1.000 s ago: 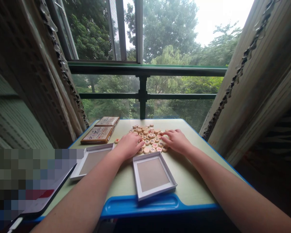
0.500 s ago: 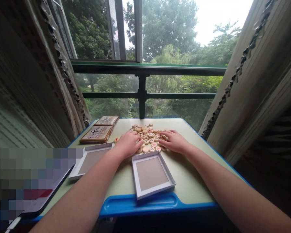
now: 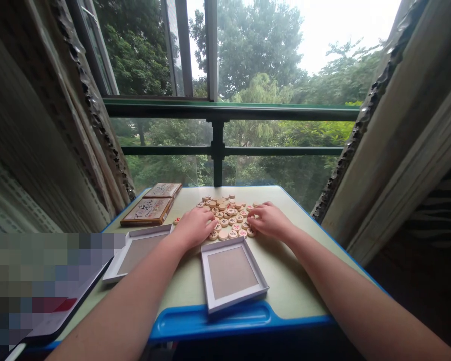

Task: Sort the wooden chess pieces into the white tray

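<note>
1. Pile of round wooden pieces (image 3: 231, 212), marked in red and black, lies mid-table (image 3: 300, 291), between my hands.
2. My left hand (image 3: 195, 225) rests at the pile's left edge, fingers bent; I cannot tell whether they pinch a piece.
3. My right hand (image 3: 269, 219) is at the right edge, fingers curled, slightly spread.
4. An open shallow tray (image 3: 233, 271) sits nearest me, just in front of the pile.
</note>
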Action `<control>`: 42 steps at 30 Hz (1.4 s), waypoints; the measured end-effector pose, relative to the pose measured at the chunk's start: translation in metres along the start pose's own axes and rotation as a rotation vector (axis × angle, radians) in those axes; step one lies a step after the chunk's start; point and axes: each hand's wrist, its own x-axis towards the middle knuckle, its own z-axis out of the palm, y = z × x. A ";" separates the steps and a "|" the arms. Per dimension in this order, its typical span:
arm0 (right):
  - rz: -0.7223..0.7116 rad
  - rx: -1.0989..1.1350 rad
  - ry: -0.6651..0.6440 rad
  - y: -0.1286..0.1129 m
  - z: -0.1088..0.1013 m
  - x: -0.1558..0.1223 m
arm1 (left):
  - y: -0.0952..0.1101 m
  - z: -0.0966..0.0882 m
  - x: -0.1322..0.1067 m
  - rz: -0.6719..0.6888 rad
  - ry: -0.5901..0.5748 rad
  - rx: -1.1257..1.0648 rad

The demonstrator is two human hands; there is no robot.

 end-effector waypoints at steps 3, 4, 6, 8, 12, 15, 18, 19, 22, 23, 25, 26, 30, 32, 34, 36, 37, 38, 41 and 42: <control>0.015 0.001 -0.015 -0.001 -0.001 0.000 | -0.001 0.001 0.000 -0.003 0.003 -0.008; 0.022 0.002 -0.019 -0.001 -0.001 0.000 | -0.001 0.001 0.000 -0.003 0.003 -0.009; 0.030 0.008 -0.019 0.000 -0.002 0.000 | -0.002 0.001 0.001 0.000 -0.002 -0.006; 0.009 0.017 -0.025 0.001 -0.003 0.000 | -0.003 0.001 0.001 0.003 -0.006 0.004; -0.067 0.040 -0.095 0.004 -0.005 -0.002 | -0.002 0.001 0.000 0.003 0.001 0.008; -0.067 0.067 -0.123 0.005 -0.005 -0.004 | -0.001 0.000 0.000 -0.005 0.002 0.009; -0.034 0.086 -0.089 0.004 -0.003 -0.004 | -0.001 0.000 0.000 -0.009 -0.005 0.013; -0.025 0.089 -0.073 0.003 -0.002 -0.003 | -0.001 0.000 0.000 -0.008 -0.005 0.014; -0.006 0.103 -0.045 0.003 0.001 -0.002 | -0.001 0.001 0.000 0.001 0.000 0.022; 0.000 0.114 -0.038 0.002 0.001 -0.001 | -0.002 0.001 0.000 0.004 -0.001 0.026; 0.013 0.143 -0.021 0.002 0.002 -0.001 | -0.001 0.001 0.000 0.005 -0.007 0.035; 0.018 0.157 -0.011 0.002 0.002 -0.001 | -0.001 0.000 0.000 0.002 -0.009 0.039; 0.020 0.168 0.003 0.003 0.002 0.000 | 0.000 -0.001 -0.001 -0.008 -0.018 0.048; 0.030 0.154 0.002 0.003 0.001 0.000 | 0.001 -0.002 -0.001 -0.009 -0.023 0.047; 0.043 0.141 0.004 0.003 0.000 0.000 | 0.001 -0.002 -0.001 -0.014 -0.024 0.044; 0.046 0.133 0.005 0.004 0.000 0.001 | 0.001 -0.002 -0.001 -0.019 -0.021 0.038; 0.045 0.130 0.007 0.004 0.000 0.001 | 0.002 -0.002 -0.002 -0.020 -0.019 0.035; 0.044 0.126 0.010 0.004 0.000 0.001 | 0.002 -0.003 -0.002 -0.021 -0.017 0.034; 0.042 0.114 0.017 0.005 0.000 0.001 | 0.003 -0.004 -0.002 -0.026 -0.022 0.048; 0.044 0.109 0.017 0.006 0.000 0.001 | 0.003 -0.004 -0.002 -0.027 -0.027 0.055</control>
